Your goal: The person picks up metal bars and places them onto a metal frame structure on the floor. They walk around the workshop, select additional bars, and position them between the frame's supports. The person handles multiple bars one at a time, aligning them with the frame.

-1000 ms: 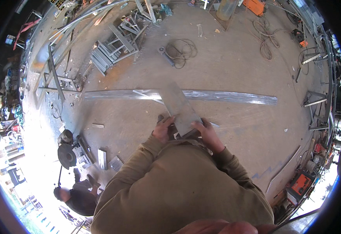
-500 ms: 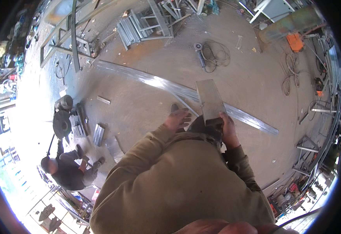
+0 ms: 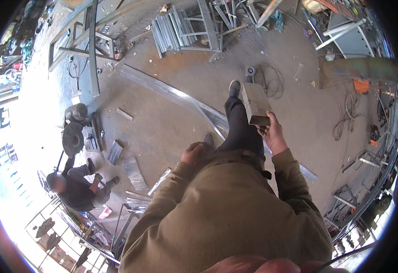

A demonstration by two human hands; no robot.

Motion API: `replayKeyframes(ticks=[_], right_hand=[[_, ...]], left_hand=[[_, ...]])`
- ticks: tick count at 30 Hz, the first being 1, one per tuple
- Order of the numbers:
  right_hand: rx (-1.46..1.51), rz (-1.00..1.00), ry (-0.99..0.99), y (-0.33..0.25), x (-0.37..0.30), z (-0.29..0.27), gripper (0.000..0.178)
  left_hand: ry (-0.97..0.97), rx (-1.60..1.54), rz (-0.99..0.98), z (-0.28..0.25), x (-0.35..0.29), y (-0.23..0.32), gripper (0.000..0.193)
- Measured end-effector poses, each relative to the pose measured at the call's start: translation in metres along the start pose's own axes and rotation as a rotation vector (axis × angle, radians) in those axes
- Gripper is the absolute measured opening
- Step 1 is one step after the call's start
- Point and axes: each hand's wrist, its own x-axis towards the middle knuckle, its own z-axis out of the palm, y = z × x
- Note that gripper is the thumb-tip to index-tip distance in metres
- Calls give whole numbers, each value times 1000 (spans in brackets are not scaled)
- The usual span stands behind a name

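Observation:
My right hand (image 3: 274, 135) grips the near end of a short rectangular steel tube (image 3: 256, 101), thumb on top and fingers beneath. The tube points away from me, above my outstretched leg (image 3: 242, 129), its open end toward me. My left hand (image 3: 193, 154) hangs low beside my left thigh, apart from the tube; its back shows, while the fingers are mostly hidden. Beyond the left hand, long shiny metal profiles (image 3: 171, 94) lie diagonally across the floor, passing under my legs. An angle grinder (image 3: 250, 73) lies just past the tube's far end, partly covered by it.
At left a person (image 3: 78, 189) crouches by a cut-off saw (image 3: 73, 136). Stacked metal pieces (image 3: 168, 34) and a steel frame (image 3: 78, 45) stand at the back. Cables (image 3: 349, 113) coil on the right near a rusty cylinder (image 3: 358, 69). Metal offcuts (image 3: 135, 173) lie at left.
One foot has stepped forward, so the floor has shifted in view. The tube, still in my right hand, has moved forward and right. My left hand has lowered toward my thigh.

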Motion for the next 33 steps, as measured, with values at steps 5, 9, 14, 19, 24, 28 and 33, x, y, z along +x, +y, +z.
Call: replayKeyframes(ticks=[5,9,14,19,24,28,33], right_hand=[[-89,70,-27,-94,149,58,44],[-124,107,-43,-147,308,106,44],[23,171,37,-191,527,153,44],[200,85,120,-194,729,182,45],[391,-13,118,-144,844,183,46],[-601,-45,353,-114,868,192,60],[-1392,-772,614,-167,912,272,56]], left_hand=[[193,349,63,19,89,41,47],[409,404,163,60,165,93,51],[590,1110,489,90,270,178,55],[644,1294,522,76,397,241,50],[718,1292,652,63,468,277,45],[699,1320,719,74,484,289,40],[677,1326,731,79,498,297,37]])
